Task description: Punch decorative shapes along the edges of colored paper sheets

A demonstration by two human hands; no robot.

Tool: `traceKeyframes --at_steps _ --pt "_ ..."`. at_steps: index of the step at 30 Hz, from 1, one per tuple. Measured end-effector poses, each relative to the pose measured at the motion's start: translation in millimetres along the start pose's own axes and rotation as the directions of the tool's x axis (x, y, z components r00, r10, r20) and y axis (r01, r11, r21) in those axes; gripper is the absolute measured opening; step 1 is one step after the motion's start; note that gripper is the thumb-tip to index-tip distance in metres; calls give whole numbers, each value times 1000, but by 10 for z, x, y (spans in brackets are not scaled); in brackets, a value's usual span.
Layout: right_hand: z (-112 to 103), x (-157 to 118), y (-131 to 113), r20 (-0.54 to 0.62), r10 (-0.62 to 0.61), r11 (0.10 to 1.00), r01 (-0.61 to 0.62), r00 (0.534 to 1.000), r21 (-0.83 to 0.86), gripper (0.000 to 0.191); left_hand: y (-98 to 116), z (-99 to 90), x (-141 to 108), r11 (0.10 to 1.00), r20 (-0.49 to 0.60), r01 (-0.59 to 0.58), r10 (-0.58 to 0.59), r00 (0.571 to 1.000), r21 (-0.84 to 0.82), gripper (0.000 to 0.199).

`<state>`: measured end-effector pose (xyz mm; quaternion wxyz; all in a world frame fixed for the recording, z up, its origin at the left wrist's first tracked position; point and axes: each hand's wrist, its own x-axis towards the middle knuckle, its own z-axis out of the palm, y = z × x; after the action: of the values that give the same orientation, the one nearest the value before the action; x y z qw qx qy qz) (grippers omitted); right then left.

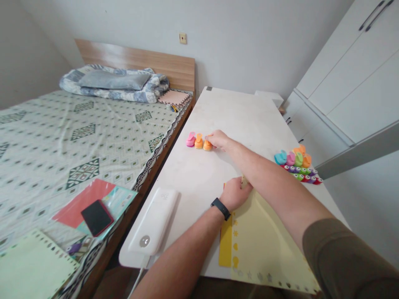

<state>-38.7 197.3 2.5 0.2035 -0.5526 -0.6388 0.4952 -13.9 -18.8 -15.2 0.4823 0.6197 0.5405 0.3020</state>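
One orange punch (207, 145) in right hand (219, 139); power bank (158, 222) markings blurred.

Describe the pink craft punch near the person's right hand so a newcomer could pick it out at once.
On the white table beside the bed, find the short row of three craft punches that the right hand is touching. The pink punch stands at the end nearest the bed; its two neighbours are both orange.
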Motion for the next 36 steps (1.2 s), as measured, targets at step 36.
traceKeyframes --at_steps 36 --pt "-2235 -1412 1049 -511 -191 960 52 838 -274 28 2 -51 -62 989 355 32 21 935 -142 37"
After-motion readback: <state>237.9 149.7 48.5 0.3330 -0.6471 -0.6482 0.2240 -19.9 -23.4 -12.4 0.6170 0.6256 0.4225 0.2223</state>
